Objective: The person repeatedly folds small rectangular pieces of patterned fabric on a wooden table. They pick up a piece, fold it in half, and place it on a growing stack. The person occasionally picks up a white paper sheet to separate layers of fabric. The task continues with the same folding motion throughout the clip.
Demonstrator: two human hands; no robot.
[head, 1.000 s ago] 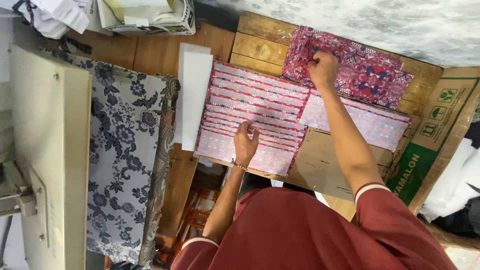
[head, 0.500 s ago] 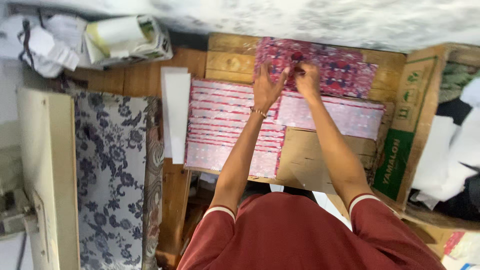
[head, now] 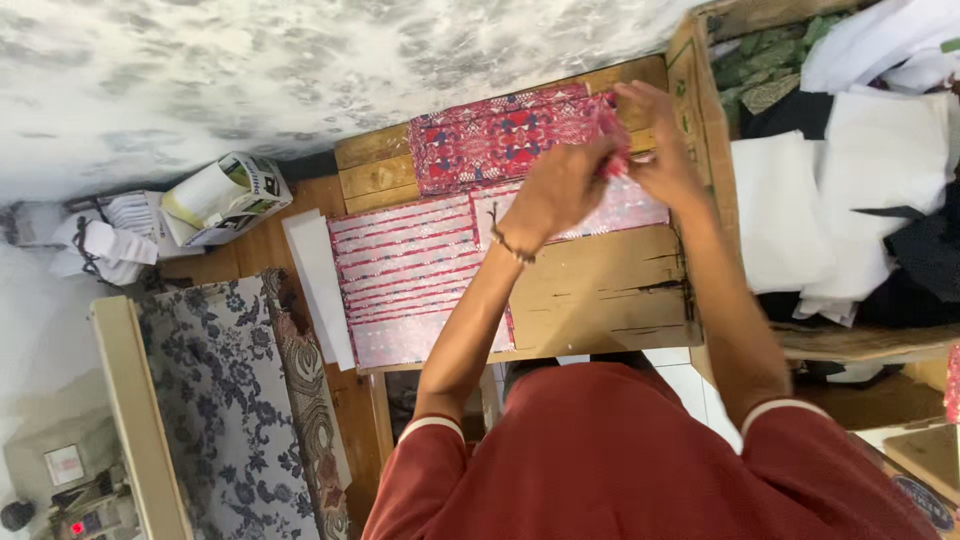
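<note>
Single head-worn view, looking steeply down from above and behind the grip of both hands. Near range: worktop (head: 600,300) fills centre, wall beyond the grip, wearer's shoulders at lower edge.

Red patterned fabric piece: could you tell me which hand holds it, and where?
Both: the left hand and right hand pinch the red patterned fabric piece at its right end.

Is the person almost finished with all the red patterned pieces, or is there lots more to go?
Already laid out: a row of overlapping pale striped pieces on the cardboard sheet. In hand: the left hand and right hand together pinch one red patterned piece at its edge. Left: a stack of red patterned pieces lies on the wooden bench. How many it holds cannot be told.
</note>
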